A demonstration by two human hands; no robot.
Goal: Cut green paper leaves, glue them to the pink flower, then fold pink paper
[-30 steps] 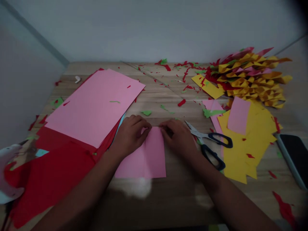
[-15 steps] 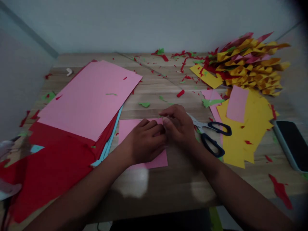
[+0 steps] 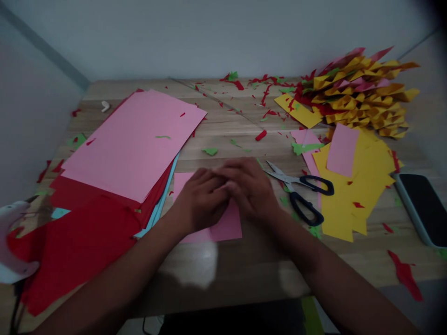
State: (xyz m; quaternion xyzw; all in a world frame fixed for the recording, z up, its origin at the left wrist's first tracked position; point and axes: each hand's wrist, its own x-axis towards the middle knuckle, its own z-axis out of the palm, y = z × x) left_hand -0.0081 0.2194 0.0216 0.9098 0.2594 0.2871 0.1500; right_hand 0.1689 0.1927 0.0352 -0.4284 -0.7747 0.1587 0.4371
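My left hand (image 3: pixel 204 200) rests over a small pink sheet of paper (image 3: pixel 226 225) on the wooden table, its fingers curled and pressed together. My right hand (image 3: pixel 253 190) meets it from the right, with its fingers lying across the left fingertips. Whatever is between the fingers, if anything, is hidden. The pink sheet shows a vertical line near its middle, and the hands cover much of it. Scissors (image 3: pixel 289 179) with dark handles lie spread just right of my right hand.
Large pink sheets (image 3: pixel 139 139) lie over red paper (image 3: pixel 80 251) at left, beside a white device (image 3: pixel 17 246). At right are yellow sheets (image 3: pixel 352 200), a folded-paper piece (image 3: pixel 366 93) and a phone (image 3: pixel 422 207). Red and green scraps litter the table.
My right hand has shifted left, and its fingers now overlap the left hand's fingertips. More of the scissors' blades shows. The view has shifted slightly.
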